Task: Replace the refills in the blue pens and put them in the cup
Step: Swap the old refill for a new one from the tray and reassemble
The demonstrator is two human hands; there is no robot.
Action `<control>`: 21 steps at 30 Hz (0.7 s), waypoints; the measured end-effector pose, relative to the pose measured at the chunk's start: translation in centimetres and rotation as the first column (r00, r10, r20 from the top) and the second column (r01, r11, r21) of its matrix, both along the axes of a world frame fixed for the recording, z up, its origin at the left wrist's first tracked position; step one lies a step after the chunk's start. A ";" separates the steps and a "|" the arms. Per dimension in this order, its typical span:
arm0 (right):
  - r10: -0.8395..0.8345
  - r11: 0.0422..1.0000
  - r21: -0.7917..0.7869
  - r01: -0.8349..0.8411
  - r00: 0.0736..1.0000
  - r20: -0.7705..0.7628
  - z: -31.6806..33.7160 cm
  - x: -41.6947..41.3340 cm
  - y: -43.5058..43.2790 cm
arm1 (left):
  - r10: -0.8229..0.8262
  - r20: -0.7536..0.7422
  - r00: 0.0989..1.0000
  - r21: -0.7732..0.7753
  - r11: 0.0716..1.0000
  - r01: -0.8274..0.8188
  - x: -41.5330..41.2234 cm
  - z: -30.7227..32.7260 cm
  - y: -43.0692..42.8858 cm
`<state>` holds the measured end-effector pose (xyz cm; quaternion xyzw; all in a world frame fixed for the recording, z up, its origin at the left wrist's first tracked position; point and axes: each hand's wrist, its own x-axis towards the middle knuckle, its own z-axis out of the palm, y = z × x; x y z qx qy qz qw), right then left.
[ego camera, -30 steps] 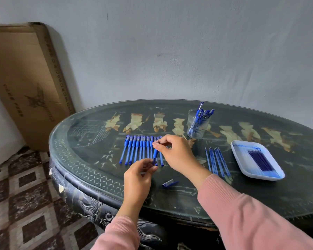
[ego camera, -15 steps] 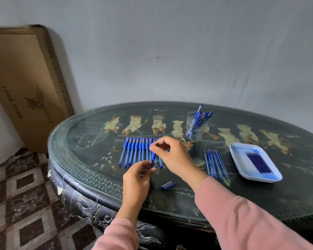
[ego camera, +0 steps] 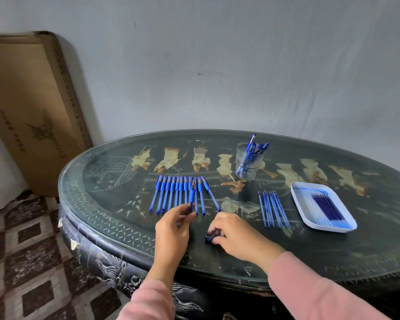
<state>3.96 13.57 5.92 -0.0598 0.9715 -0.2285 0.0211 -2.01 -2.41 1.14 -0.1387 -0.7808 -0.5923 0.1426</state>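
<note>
Several blue pens (ego camera: 176,192) lie side by side in a row on the dark oval table (ego camera: 102,204). My left hand (ego camera: 173,227) pinches the lower end of one uncapped blue pen (ego camera: 192,195), which stands up over the row. My right hand (ego camera: 231,229) is down on the table with its fingers closed around a small blue pen cap (ego camera: 209,237). A clear cup (ego camera: 248,165) holding several blue pens stands behind the row. Loose refills (ego camera: 273,207) lie to the right. A white tray (ego camera: 298,202) holds several dark blue refills (ego camera: 326,205).
A large flat cardboard box (ego camera: 30,107) leans against the wall at the left, beyond the table. Patterned floor tiles (ego camera: 21,250) show below the table's left edge. The grey wall runs close behind the table.
My right hand has let go of the pen's upper end and dropped to the cap lying near the table's front. My left hand keeps hold of the pen.
</note>
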 end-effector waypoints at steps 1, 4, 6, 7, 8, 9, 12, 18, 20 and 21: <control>-0.039 0.998 -0.047 0.039 0.999 0.000 0.1 -0.1 0.0 | -0.002 0.001 1.000 0.002 1.000 0.002 0.0 0.0 0.0; -0.240 0.937 -0.268 0.223 0.970 -0.031 0.9 -0.7 0.5 | -0.007 -0.007 1.000 0.005 1.000 0.007 0.1 0.1 0.0; -0.379 0.784 -0.527 0.329 0.925 0.014 2.1 -1.2 1.0 | -0.012 -0.016 1.000 0.002 1.000 0.012 0.2 0.2 0.1; -0.411 0.675 -0.655 0.339 0.910 0.046 2.9 -1.4 1.1 | -0.015 -0.017 1.000 0.002 1.000 0.015 0.2 0.2 0.1; -0.427 0.579 -0.751 0.317 0.903 0.052 3.8 -1.6 1.1 | -0.016 -0.019 1.000 0.004 1.000 0.016 0.2 0.2 0.1; -0.438 0.516 -0.810 0.280 0.898 0.032 4.6 -1.8 1.1 | -0.016 -0.020 1.000 0.007 1.000 0.016 0.2 0.2 0.1; -0.447 0.505 -0.847 0.167 0.890 -0.091 6.6 -2.6 0.4 | -0.030 -0.029 0.999 0.009 1.000 0.030 0.1 0.0 0.1; -0.400 0.694 -0.717 0.058 0.860 -0.317 7.7 -4.1 -1.1 | -0.059 -0.030 0.998 0.016 0.998 0.059 0.1 -0.1 0.2; -0.358 0.740 -0.671 0.049 0.873 -0.331 7.7 -4.1 -1.4 | -0.060 -0.026 0.998 0.021 0.998 0.061 0.1 -0.1 0.1; -0.344 0.760 -0.647 0.052 0.878 -0.334 7.7 -4.1 -1.5 | -0.060 -0.028 0.998 0.020 0.998 0.061 0.1 -0.1 0.1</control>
